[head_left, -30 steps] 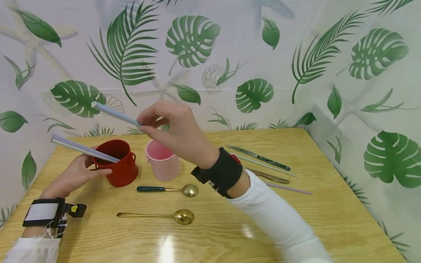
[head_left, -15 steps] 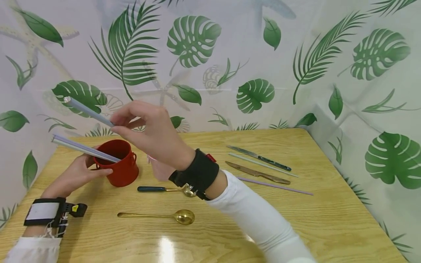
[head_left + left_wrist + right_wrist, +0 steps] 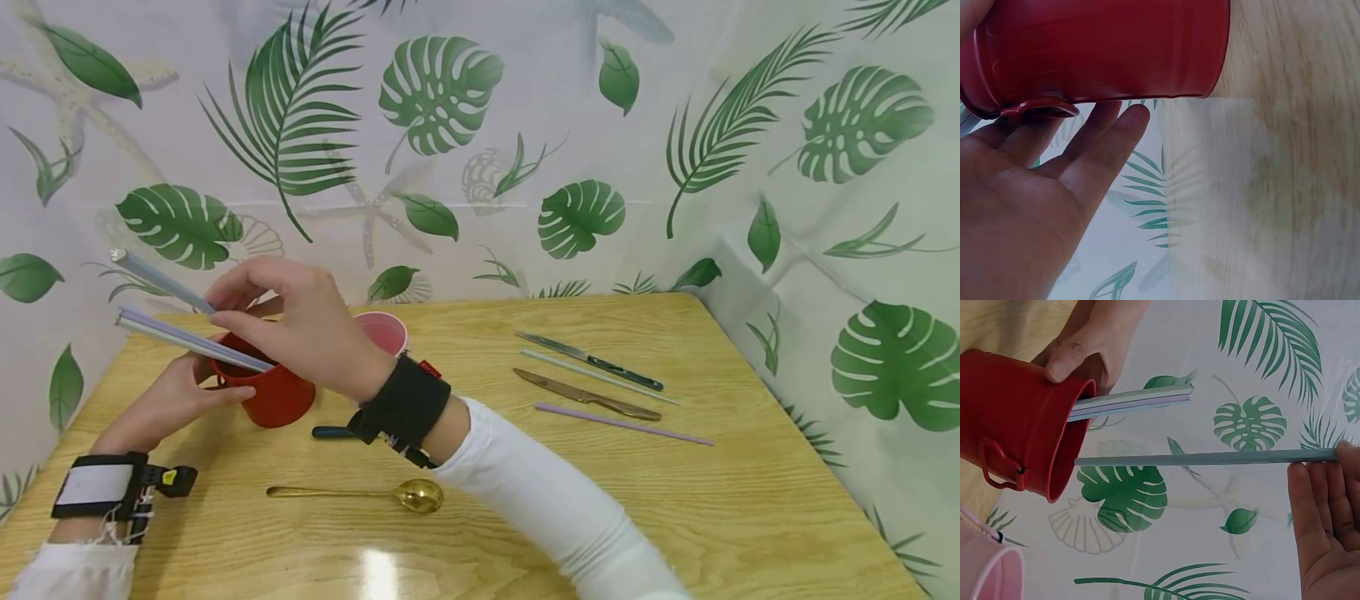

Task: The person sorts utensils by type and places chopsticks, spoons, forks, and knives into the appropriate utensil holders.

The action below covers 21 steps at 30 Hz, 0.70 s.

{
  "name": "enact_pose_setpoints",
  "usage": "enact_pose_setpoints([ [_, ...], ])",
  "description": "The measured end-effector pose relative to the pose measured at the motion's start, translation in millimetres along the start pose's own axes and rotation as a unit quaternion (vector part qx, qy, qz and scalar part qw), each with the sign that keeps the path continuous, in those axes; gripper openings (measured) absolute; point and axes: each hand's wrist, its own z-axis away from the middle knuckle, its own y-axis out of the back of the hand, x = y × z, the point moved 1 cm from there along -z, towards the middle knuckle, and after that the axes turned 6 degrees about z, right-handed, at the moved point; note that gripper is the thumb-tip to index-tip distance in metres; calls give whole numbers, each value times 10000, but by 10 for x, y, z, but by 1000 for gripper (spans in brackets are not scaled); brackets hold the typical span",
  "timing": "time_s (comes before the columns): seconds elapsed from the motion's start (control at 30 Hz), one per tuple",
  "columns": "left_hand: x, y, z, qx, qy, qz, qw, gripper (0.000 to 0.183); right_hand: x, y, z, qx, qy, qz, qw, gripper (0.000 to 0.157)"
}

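My left hand (image 3: 168, 390) holds the small red bucket (image 3: 279, 402) by its side, thumb at the front and fingers behind. Several pale purple and greenish chopsticks (image 3: 183, 337) lean out of it to the left. Above the bucket, my right hand (image 3: 300, 325) pinches a blue-grey chopstick (image 3: 161, 277) between thumb and fingers. The right wrist view has this chopstick (image 3: 1210, 457) with its thin end right at the red bucket's mouth. In the left wrist view the left fingers (image 3: 1107, 140) lie along the bucket wall by a handle lug (image 3: 1038, 109).
A pink bucket (image 3: 386, 329) stands behind my right wrist. In front lie a gold spoon (image 3: 418, 495) and a dark-handled spoon (image 3: 330, 432), mostly covered by that wrist. To the right are two knives (image 3: 626, 372) (image 3: 585, 394), a pale green chopstick (image 3: 570, 364) and a purple chopstick (image 3: 622, 423).
My right hand has moved left and then down with the blue-grey chopstick, from above the pink bucket to over the red one. The left hand and red bucket have stayed put.
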Motion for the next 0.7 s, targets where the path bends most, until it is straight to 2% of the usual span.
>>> enact_pose_setpoints([
  [0.33,-23,-4,-10,54,-83,13,10000,90,100,-227,-30,166,-114,-12,9998,14],
  [0.57,-7,-17,-4,86,-304,-116,9994,87,501,-538,-41,-302,-372,460,9978,15],
  [0.7,3,-18,-13,126,-386,-231,9989,83,601,-621,-16,-519,-475,694,9951,14],
])
